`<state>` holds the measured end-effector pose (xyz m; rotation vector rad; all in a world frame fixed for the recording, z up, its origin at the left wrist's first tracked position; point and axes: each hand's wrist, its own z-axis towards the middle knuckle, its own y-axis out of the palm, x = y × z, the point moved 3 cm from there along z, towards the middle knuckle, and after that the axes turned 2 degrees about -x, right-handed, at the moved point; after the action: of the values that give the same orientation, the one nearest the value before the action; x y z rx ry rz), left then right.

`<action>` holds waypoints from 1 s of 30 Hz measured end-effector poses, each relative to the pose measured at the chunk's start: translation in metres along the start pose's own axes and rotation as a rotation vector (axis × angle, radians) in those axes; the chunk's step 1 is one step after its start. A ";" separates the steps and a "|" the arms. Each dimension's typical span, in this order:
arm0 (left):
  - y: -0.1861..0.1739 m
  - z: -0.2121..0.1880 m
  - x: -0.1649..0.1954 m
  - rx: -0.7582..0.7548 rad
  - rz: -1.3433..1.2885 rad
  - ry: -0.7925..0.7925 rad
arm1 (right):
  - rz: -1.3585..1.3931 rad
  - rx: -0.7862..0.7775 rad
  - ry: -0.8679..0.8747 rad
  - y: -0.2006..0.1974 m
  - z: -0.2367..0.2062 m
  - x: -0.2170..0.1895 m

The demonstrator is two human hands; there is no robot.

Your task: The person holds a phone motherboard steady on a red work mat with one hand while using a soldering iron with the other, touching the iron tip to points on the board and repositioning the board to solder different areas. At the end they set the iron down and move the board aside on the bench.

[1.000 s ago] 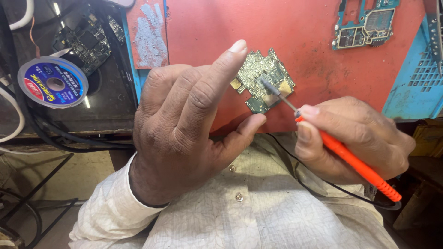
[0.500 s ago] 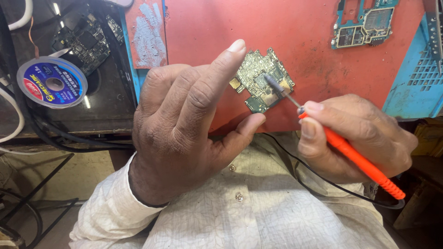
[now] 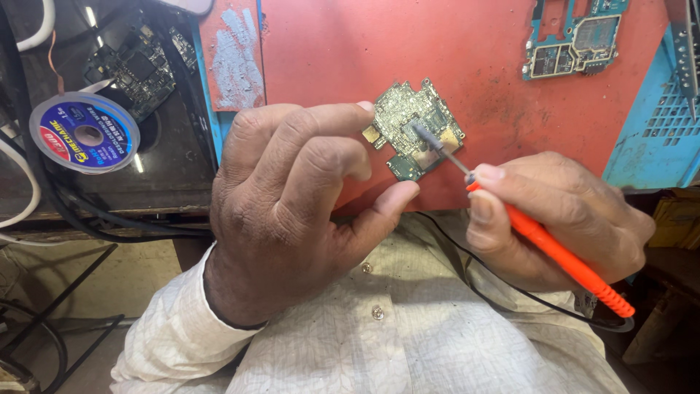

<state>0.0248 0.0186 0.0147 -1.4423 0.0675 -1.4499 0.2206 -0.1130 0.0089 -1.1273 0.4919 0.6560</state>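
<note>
red worn mat point(image 3: 350, 51) bears one knobbly circuit board point(image 3: 415, 128); our left hand point(image 3: 292, 211) pinches it, our right hand point(image 3: 561, 219) closed round one ribbed orange soldering iron point(image 3: 561, 255).

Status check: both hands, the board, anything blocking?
Left hand pinches the small circuit board on the red mat. Right hand holds the orange-handled soldering iron, tip on the board. Nothing in the way.

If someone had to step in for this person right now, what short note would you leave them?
Left hand: pinches the small circuit board by its left edge, steadying it on the red mat.
Right hand: holds the orange-handled soldering iron like a pen, tip on the board's middle.
Nearby: blue wire spool at left, another board upper right.
Done: board is positioned. Left: the work at the tip is under way.
</note>
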 end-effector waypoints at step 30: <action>0.000 0.001 0.001 -0.014 0.006 -0.002 | 0.024 -0.069 0.022 -0.003 0.002 -0.003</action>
<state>0.0259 0.0191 0.0156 -1.4537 0.0806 -1.4457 0.2203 -0.1126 0.0135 -1.1962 0.5055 0.6868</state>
